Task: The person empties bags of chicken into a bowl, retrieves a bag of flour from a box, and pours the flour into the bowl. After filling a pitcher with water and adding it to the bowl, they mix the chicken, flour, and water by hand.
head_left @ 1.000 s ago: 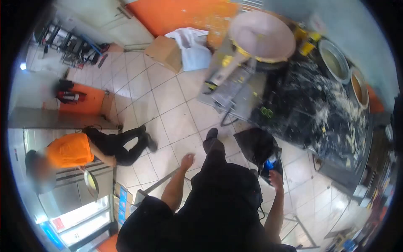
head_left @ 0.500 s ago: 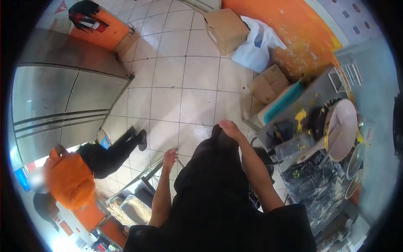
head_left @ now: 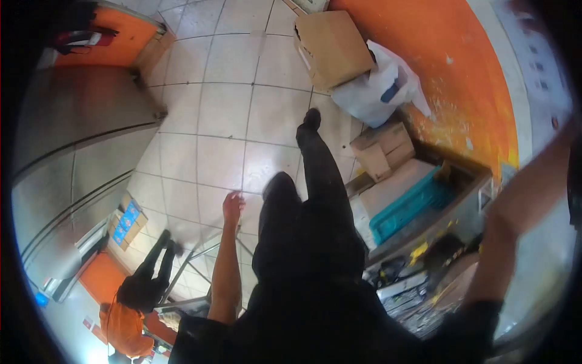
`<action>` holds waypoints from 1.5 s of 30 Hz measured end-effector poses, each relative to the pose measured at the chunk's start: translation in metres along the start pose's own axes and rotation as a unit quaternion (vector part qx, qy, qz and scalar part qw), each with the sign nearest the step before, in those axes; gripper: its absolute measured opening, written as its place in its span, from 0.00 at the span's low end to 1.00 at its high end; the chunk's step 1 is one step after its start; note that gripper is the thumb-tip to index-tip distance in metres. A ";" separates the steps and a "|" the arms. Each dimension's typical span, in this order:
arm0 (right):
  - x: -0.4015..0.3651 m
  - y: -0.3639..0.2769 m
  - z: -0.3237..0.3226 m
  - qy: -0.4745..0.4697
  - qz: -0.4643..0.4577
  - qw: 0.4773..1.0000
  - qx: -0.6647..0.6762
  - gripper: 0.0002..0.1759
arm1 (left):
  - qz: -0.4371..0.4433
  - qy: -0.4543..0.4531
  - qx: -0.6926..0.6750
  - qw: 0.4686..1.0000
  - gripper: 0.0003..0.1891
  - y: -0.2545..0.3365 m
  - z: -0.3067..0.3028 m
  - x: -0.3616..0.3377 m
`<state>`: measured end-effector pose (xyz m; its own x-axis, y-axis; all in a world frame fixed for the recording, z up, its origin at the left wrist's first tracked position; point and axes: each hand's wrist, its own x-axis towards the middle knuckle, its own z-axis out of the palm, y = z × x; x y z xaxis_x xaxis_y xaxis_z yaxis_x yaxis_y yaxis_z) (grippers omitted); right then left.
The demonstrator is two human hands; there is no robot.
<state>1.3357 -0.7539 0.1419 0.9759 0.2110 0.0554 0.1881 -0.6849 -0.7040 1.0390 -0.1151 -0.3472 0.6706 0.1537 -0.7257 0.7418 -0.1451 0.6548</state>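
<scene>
My left hand [head_left: 233, 207] hangs over the tiled floor [head_left: 221, 158], its fingers loosely bent and apart, with nothing seen in them. Below it is the metal frame [head_left: 193, 258] of a stand. On the other side, my right forearm [head_left: 506, 224] reaches up across the counter toward the wall. The right hand itself lies beyond the dark edge of the view, so its fingers and anything in them are hidden.
A cardboard box [head_left: 334, 50], a white plastic bag [head_left: 388, 91] and another carton [head_left: 383, 150] line the orange wall. A teal tray [head_left: 403, 209] sits by the cluttered counter. Steel cabinets [head_left: 54, 176] stand left, near a person in orange [head_left: 124, 327].
My right arm has swung up and right, its hand leaving view. I have stepped forward, bringing boxes and teal tray closer. The person in orange now appears lower in view.
</scene>
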 end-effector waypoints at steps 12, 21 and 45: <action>0.303 0.254 0.363 -0.247 0.029 0.969 -0.013 0.10 | -0.153 0.022 0.046 0.987 0.14 0.051 0.042 -0.005; 0.261 0.448 0.558 -0.327 -0.291 0.833 -0.339 0.09 | -0.263 0.144 -0.037 0.953 0.15 0.151 0.056 0.057; 0.230 0.450 0.569 -0.618 -0.093 0.621 -0.472 0.12 | -0.153 0.139 -0.098 0.974 0.13 0.277 0.110 0.213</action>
<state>1.5816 -0.6166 -0.5648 0.2072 0.3218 -0.9238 0.8354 -0.5496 -0.0041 1.3872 -0.2303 -0.3436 0.3739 0.4224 -0.8257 0.8753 0.1338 0.4647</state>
